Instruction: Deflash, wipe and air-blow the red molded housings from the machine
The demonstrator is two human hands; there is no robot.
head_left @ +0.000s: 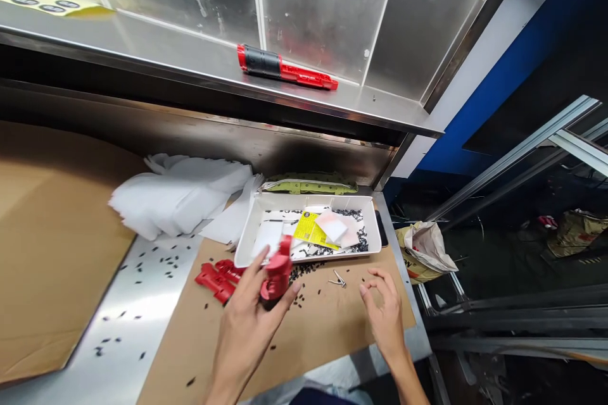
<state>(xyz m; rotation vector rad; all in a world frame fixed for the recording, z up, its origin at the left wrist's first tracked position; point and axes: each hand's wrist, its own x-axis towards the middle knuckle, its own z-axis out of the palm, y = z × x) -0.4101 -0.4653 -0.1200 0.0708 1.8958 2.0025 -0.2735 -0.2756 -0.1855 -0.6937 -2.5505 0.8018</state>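
My left hand (249,313) is raised over the brown board, its thumb and fingers around a red and black plastic part (278,269) that is slightly blurred. Behind that hand lie more red plastic parts (216,281), partly covered by my fingers. To the right, my right hand (384,310) hovers with bent fingers and a gap between thumb and forefinger; nothing shows in it. Just beyond its fingertips are a few small metal pins (338,279). A white tray (242,247) holds small black pieces, a yellow card (311,230) and pale pads (335,228).
White foam sheets (180,193) are piled left of the tray, beside a large cardboard box (57,234). Small black pieces are scattered over the metal table (123,291). A red and black housing (266,62) rests on the metal shelf. At the right stands an open paper bag (422,253).
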